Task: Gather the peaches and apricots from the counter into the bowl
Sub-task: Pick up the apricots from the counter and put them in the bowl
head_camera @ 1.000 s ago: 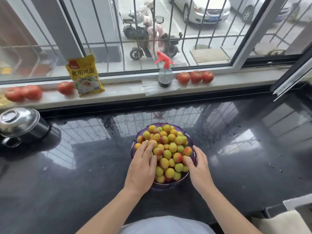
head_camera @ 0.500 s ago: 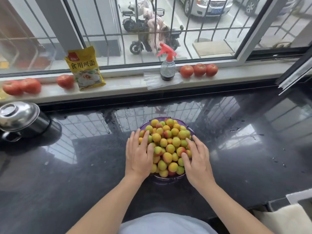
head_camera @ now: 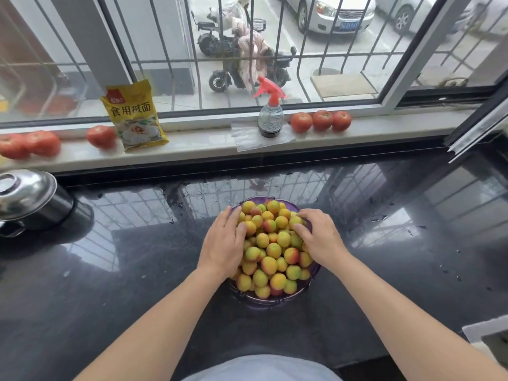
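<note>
A purple bowl [head_camera: 270, 300] sits on the wet black counter [head_camera: 137, 270], heaped with several small yellow, green and red peaches and apricots [head_camera: 272, 251]. My left hand [head_camera: 224, 242] lies flat on the pile's left side, fingers together and pointing away from me. My right hand [head_camera: 320, 237] rests on the pile's right side, fingers curled lightly over the top fruit. Neither hand grips a fruit. I see no loose fruit on the counter.
On the windowsill stand a yellow food packet [head_camera: 133, 116], a spray bottle with a red trigger [head_camera: 270, 114] and several tomatoes [head_camera: 320, 121]. A steel-lidded pot [head_camera: 27, 199] is at the far left. Water drops dot the counter behind the bowl.
Both hands have slid forward from the bowl's near sides up onto the heaped fruit. The view has tilted down a little.
</note>
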